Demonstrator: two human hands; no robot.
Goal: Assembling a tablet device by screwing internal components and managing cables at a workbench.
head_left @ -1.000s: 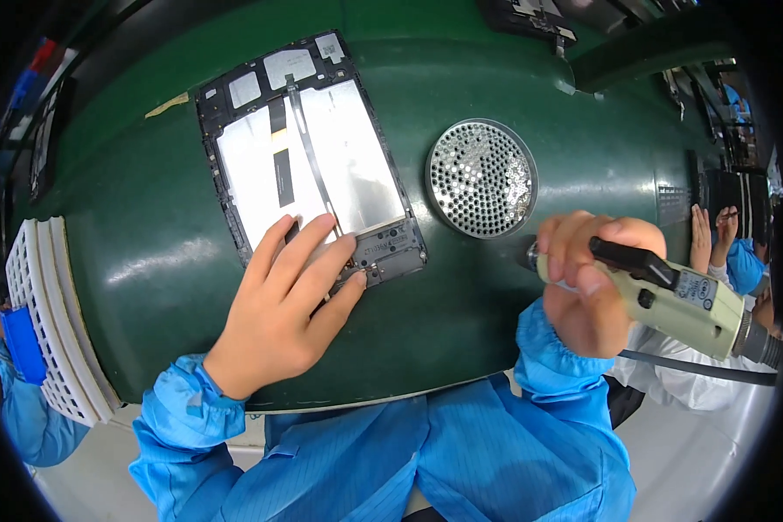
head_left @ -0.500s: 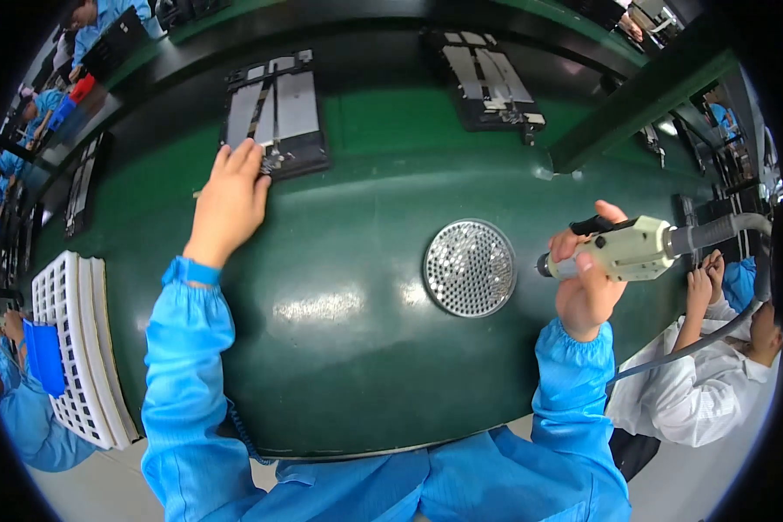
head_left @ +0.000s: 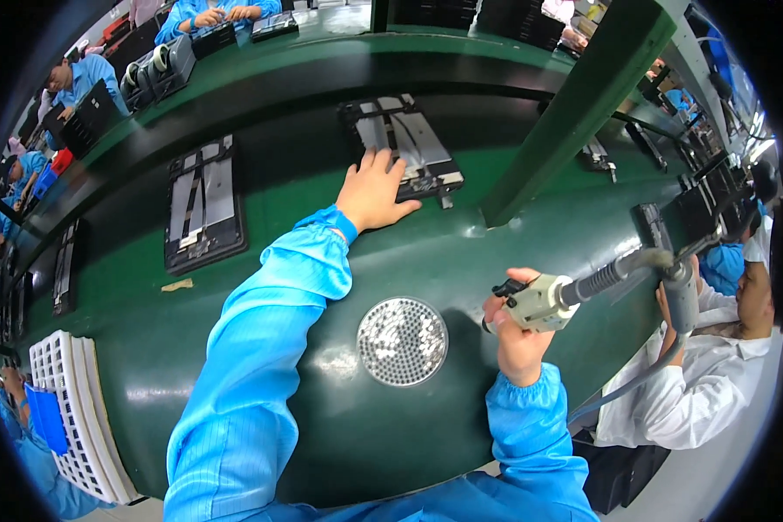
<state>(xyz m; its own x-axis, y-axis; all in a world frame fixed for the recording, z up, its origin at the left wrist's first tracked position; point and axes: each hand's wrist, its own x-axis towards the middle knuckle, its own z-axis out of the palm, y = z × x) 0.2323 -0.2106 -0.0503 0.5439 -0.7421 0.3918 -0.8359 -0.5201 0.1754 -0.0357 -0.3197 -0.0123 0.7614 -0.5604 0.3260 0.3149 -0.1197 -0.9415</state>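
My left hand (head_left: pixel 374 191) reaches forward with its fingers stretched over the near left edge of an opened tablet (head_left: pixel 422 143), a dark frame with grey battery panels. The fingertips rest at its edge, the thumb apart and lying on the table side. My right hand (head_left: pixel 522 348) is wrapped round a pale electric screwdriver (head_left: pixel 539 303) with a black lever and a grey cable at its back. It hovers right of a round metal dish (head_left: pixel 403 341) with a grid of holes and small shiny screws. The screwdriver's tip is mostly hidden by the fingers.
A second opened tablet (head_left: pixel 204 209) lies to the left, with a small tan scrap (head_left: pixel 177 285) nearby. A green post (head_left: pixel 574 113) rises at the right. White crates (head_left: pixel 65 418) stand at the left edge. A co-worker in white (head_left: pixel 696 365) sits close on the right.
My left hand has gone from the left tablet to the right one. My view has shifted, so the table's things appear lower and further left. The screwdriver stays in my right hand.
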